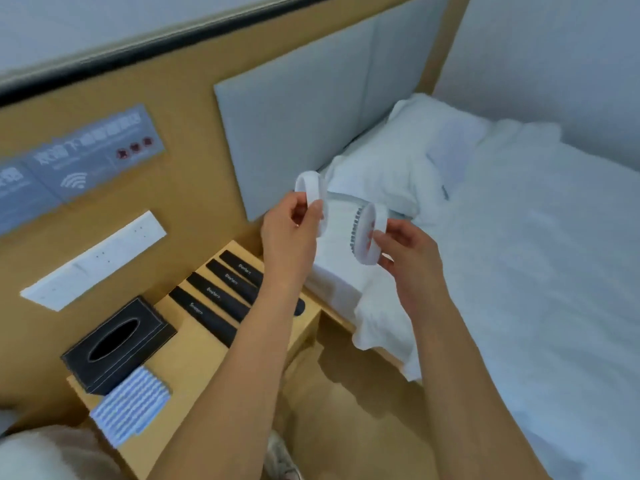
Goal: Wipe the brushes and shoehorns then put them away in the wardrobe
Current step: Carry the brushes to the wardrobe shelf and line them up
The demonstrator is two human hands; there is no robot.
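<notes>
Shoehorns (221,299), four black strips, lie side by side on the wooden bedside shelf (194,344), below and to the left of both hands, their long axes running from near-left to far-right; the left forearm crosses over their far ends. A black tissue box (116,344) and a striped blue-and-white cloth (133,407) sit further left of them, nearer the body. Above the shelf's right end, the left hand (289,233) pinches a white round piece (311,199), thumb and fingertips closed on its rim, disc held on edge. Just right of it, apart and not touching, the right hand (407,252) pinches a second white round brush (372,233) the same way, dark bristles showing on its left side. Both discs hang over the folded white towel (346,265) at the bed's edge. For wiping, the cloth lies closer to the left hand, by my judgement.
</notes>
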